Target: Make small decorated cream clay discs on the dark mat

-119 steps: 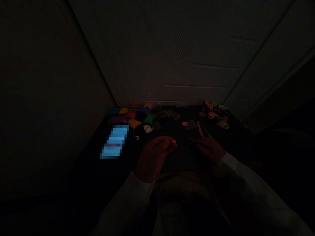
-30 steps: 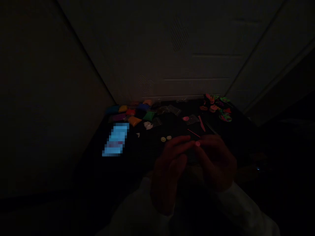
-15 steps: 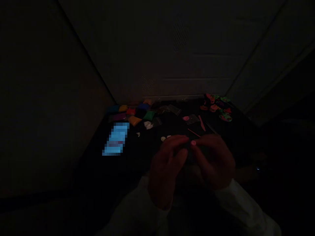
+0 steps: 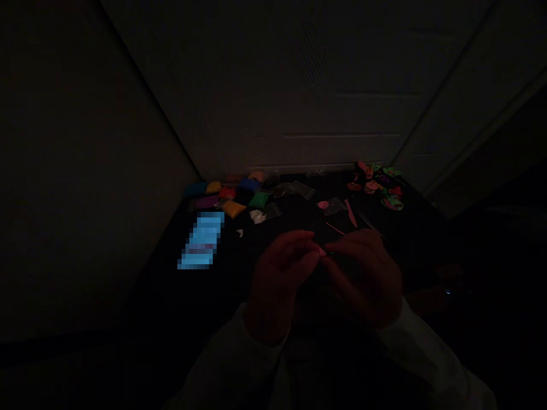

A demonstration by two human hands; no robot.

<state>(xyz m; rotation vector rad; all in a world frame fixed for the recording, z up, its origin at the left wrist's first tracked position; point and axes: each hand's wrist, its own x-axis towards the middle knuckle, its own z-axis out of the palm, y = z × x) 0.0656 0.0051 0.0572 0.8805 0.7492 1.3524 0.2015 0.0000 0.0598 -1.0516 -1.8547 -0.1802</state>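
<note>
Pink lump (image 4: 321, 251) (small); dimly lit

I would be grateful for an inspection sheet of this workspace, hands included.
Surface: dark tabletop, dimly lit; finer condition cannot be judged.
Work in hand: small pink piece, between the fingertips.
Tools: pink knife-shaped tool and thin pink stick, lying beyond the right hand.
Clutter: coloured packets at left, blurred bright screen nearer, colourful shaped pieces at far right.
Left hand: grip closed on the piece.
Right hand: fingertips close by; contact unclear.
Cables: nothing seen.
Surroundings: panelled wall behind, with heart-shaped patterns.
</note>
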